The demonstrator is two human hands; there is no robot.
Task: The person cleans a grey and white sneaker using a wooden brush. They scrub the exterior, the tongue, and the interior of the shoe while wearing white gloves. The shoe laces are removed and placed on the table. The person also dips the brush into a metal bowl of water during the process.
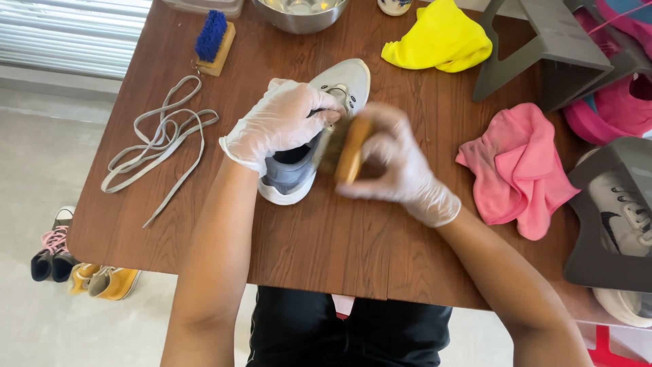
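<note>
A pale grey sneaker (343, 80) without laces lies on the brown wooden table (319, 238), toe pointing away from me. My left hand (282, 122), in a clear glove, grips the shoe around its opening. My right hand (401, 170), also gloved and blurred, holds a wooden brush (351, 153) with its bristles pressed against the shoe's right side.
Grey laces (159, 139) lie at the left, a blue-bristled brush (214, 41) behind them. A metal bowl (301, 15) stands at the far edge. A yellow cloth (438, 39), a pink cloth (519, 166), grey stands and more shoes (621, 211) crowd the right. Shoes (81, 265) sit on the floor.
</note>
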